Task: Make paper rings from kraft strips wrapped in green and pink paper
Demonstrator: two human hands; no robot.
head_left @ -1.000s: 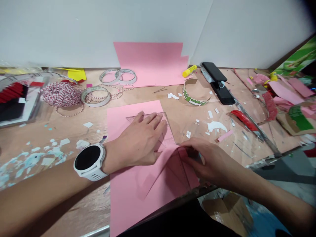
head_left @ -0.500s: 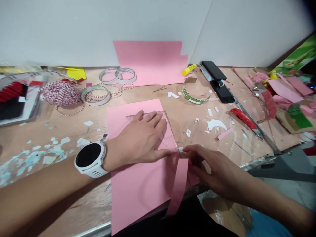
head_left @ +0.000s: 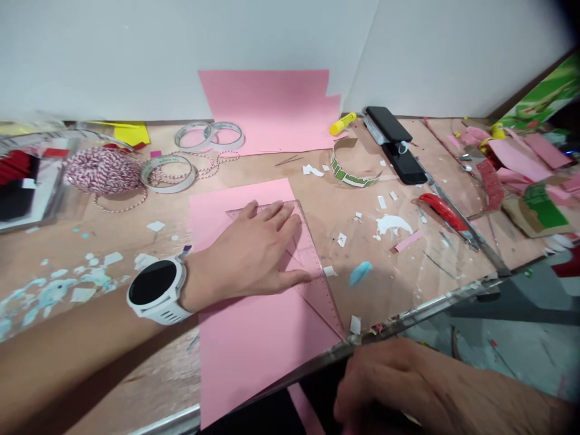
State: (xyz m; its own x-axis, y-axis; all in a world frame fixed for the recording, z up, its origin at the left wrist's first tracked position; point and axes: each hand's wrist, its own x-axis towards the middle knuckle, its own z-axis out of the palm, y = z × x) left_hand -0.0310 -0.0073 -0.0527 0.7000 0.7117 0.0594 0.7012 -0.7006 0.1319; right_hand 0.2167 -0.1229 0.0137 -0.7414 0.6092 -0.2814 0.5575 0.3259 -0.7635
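My left hand [head_left: 247, 251], with a white watch [head_left: 158, 287] at the wrist, lies spread on a clear plastic set square [head_left: 312, 260]. It presses the set square flat on a sheet of pink paper [head_left: 254, 356], whose lower corner hangs past the table edge. The set square's long ruled side runs along the right margin of the sheet. Below the table edge, my right hand [head_left: 385, 380] is curled, and its fingertips are hidden. Whatever it may hold cannot be made out. A narrow pink paper strip [head_left: 304, 411] hangs over the dark clothing to its left.
Tape rolls [head_left: 168, 174] and red-and-white twine [head_left: 103, 171] sit at the back left. A yellow glue stick [head_left: 343, 124], phones [head_left: 403, 160] and a red cutter [head_left: 444, 212] lie to the right. Pink paper [head_left: 276, 115] leans on the white wall [head_left: 181, 48]. Scraps cover the far right.
My right hand has moved down from the set square's edge to below the table edge. The pink strip has dropped lower, away from the sheet. My left hand stays on the set square.
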